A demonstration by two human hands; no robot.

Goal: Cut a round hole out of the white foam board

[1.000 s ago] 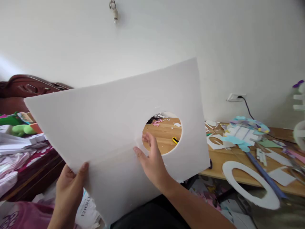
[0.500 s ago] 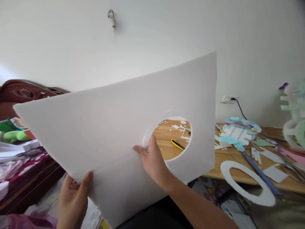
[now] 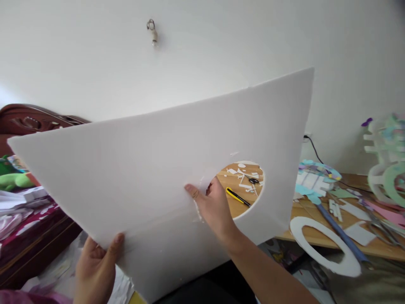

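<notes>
My left hand (image 3: 95, 270) is closest to me, down at the bottom, fingers curled shut around the lower edge of a big white foam sheet (image 3: 142, 177) with the thumb pressed flat on the front. The right hand (image 3: 215, 209) is a bit further up, gripping the sheet at the left rim of the round hole (image 3: 242, 188) cut into it, thumb on my side and fingers hooked through (so both hands are closed on the same board). The sheet is held up in the air in front of me, tilted, its right corner highest.

Through the hole I can see one yellow-and-black utility knife (image 3: 238, 196) lying on the wooden desk (image 3: 316, 232), plus one pair of scissors (image 3: 253, 180) and a scatter of white scraps, too many and too small to count. To the right on the desk there's one white foam ring (image 3: 324, 247) hanging over the front edge, one blue strip (image 3: 335, 226) beside it, and a pile of pastel cutouts (image 3: 316, 173). Far right is a stack of pale green and white shapes (image 3: 386, 160), blurry.

On the left, a green plush toy (image 3: 14, 179) sits on a bed with a dark wooden headboard (image 3: 34, 120). Way back, one hook (image 3: 152, 30) on the white wall.
</notes>
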